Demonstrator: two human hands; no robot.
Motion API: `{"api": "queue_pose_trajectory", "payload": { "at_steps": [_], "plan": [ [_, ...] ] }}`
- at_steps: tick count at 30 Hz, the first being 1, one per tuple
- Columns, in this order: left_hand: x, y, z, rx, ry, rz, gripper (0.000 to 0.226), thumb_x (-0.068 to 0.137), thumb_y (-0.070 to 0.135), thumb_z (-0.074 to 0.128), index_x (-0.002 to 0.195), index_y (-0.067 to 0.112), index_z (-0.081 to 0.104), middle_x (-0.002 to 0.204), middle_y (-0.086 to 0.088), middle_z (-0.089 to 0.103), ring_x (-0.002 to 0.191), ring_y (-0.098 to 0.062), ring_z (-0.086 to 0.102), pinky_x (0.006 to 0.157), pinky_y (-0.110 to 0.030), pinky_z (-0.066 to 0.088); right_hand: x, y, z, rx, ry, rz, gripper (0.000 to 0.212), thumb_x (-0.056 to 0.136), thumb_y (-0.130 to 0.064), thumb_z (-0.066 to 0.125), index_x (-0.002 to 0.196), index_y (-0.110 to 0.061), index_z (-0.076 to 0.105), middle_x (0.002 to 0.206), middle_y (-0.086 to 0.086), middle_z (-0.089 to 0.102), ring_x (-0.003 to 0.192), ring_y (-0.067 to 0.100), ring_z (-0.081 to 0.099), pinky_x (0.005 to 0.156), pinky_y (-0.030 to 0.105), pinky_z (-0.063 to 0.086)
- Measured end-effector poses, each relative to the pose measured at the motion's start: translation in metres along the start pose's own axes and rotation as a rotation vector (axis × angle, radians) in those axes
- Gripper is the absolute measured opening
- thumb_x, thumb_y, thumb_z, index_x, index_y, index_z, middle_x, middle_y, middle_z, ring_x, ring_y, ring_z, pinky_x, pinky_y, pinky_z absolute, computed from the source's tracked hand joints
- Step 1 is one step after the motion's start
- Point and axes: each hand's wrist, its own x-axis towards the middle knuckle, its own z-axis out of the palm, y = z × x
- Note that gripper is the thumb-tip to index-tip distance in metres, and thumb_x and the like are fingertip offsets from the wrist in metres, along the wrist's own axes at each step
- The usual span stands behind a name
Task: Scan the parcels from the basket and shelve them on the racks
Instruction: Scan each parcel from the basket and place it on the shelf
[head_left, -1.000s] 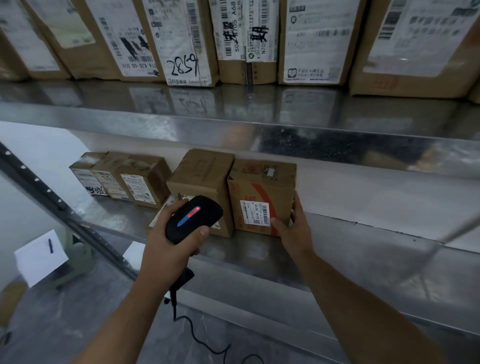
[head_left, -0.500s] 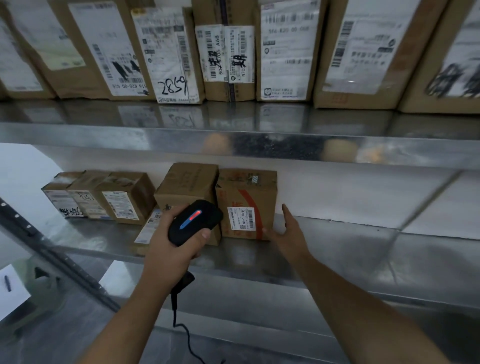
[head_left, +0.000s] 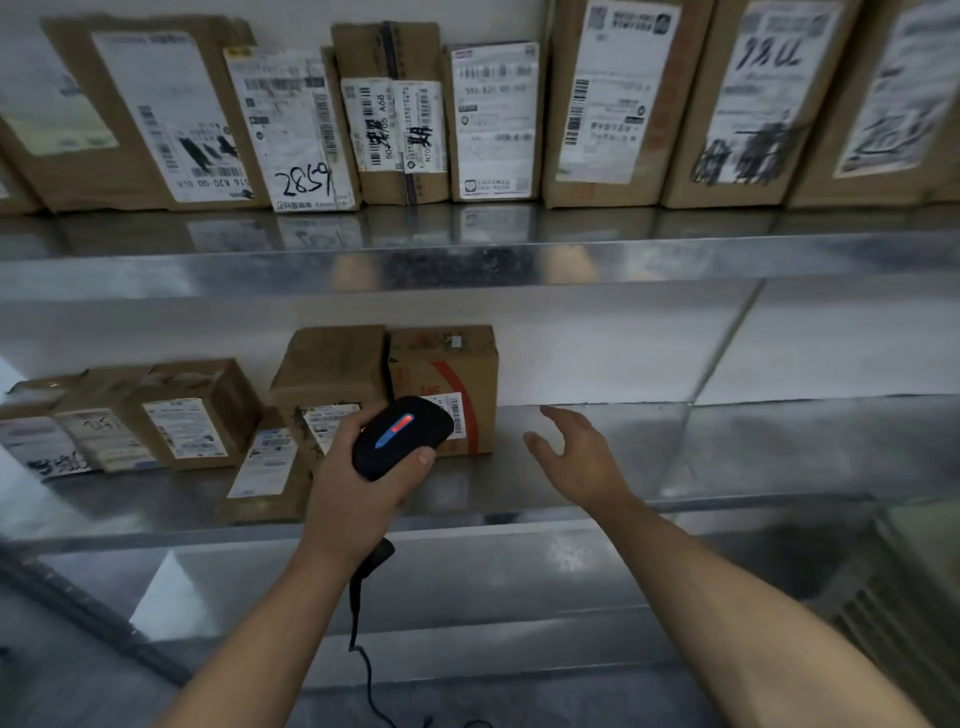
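Steel rack shelves fill the view, the upper one lined with labelled cartons. On the lower shelf, small boxes stand at left, and the left hand grips a black corded scanner, its strip glowing red and blue, in front of the red-printed parcel. Just right of that parcel, the right hand hovers with fingers spread, holding nothing and clear of the box.
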Motion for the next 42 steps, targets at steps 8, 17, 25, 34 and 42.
{"api": "queue_pose_trajectory", "payload": {
  "at_steps": [8,17,25,34,42],
  "plan": [
    [-0.025,0.009,0.031,-0.068,-0.121,0.028,0.07,0.068,0.045,0.093,0.126,0.033,0.056,0.115,0.012,0.065,0.091,0.003,0.067,0.072,-0.024,0.058,-0.066,0.013,-0.037,-0.113,0.087,0.058,0.06,0.102,-0.049,0.05,0.154,-0.02,0.04,0.161,0.006,0.035,0.15,0.022,0.028,0.12,0.038,0.027],
    [-0.055,0.012,0.109,-0.088,-0.365,0.023,0.067,0.068,0.038,0.079,0.13,0.027,0.057,0.111,-0.001,0.067,0.08,-0.019,0.066,0.057,-0.02,0.053,-0.143,0.066,-0.091,-0.209,0.204,0.231,0.061,0.101,-0.051,0.05,0.154,-0.025,0.038,0.163,0.005,0.03,0.15,0.023,0.026,0.12,0.042,0.028],
    [-0.09,0.03,0.224,-0.085,-0.582,0.004,0.057,0.066,0.038,0.081,0.118,0.04,0.058,0.105,0.002,0.07,0.075,-0.021,0.066,0.058,-0.021,0.054,-0.208,0.146,-0.157,-0.217,0.349,0.401,0.061,0.1,-0.048,0.054,0.153,-0.02,0.042,0.16,0.007,0.035,0.148,0.025,0.03,0.12,0.042,0.027],
    [-0.148,0.048,0.37,-0.038,-0.749,0.012,0.058,0.056,0.058,0.083,0.109,0.058,0.059,0.105,0.011,0.074,0.08,-0.02,0.069,0.081,-0.043,0.06,-0.282,0.25,-0.242,-0.15,0.458,0.568,0.06,0.1,-0.05,0.052,0.153,-0.024,0.041,0.16,0.001,0.033,0.149,0.019,0.027,0.121,0.044,0.026],
    [-0.196,0.062,0.468,-0.029,-0.836,0.017,0.069,0.055,0.059,0.083,0.12,0.047,0.06,0.104,0.024,0.071,0.091,-0.015,0.071,0.088,-0.052,0.06,-0.338,0.325,-0.3,-0.083,0.516,0.693,0.059,0.1,-0.049,0.052,0.152,-0.023,0.042,0.159,0.0,0.034,0.148,0.017,0.029,0.12,0.037,0.026]
  ]
}}
